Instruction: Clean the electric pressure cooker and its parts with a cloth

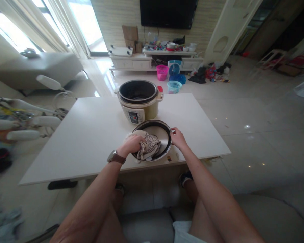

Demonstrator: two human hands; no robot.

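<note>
A round metal cooker lid (162,133) lies inner side up near the front edge of the white table (91,141). My left hand (131,144), with a watch on its wrist, is closed on a crumpled patterned cloth (149,148) pressed onto the lid's inside. My right hand (178,137) grips the lid's right rim. Just behind the lid stands an open cream pressure cooker (139,101) with a dark inner pot.
A grey sofa (35,69) and a drying rack (22,118) stand at the left. Beyond the table are a pink basket (162,72), a blue basket (174,86), a low TV cabinet (154,60) and clutter on the floor. My knees are under the table's front edge.
</note>
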